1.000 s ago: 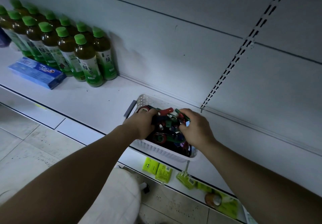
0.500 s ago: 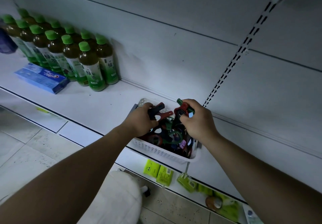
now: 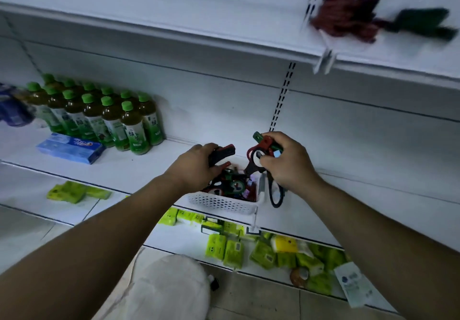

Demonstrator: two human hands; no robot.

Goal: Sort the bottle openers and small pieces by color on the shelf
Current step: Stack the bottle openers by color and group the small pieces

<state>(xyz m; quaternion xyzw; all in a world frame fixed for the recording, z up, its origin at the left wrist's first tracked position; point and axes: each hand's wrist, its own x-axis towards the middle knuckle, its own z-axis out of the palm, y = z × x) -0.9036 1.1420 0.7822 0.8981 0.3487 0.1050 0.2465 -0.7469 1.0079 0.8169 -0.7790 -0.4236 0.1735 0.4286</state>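
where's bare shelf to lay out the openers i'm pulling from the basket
Two bare patches on the middle shelf: between the toothpaste box and the white basket, and right of the basket. The upper shelf left of the red pile is bare too. Crowded: around the green tea bottles and the green packs below.

One white basket (image 3: 219, 204), one blue box (image 3: 72, 148), about twelve green-capped bottles (image 3: 134, 130), one left hand (image 3: 196, 168), one right hand (image 3: 286, 164).
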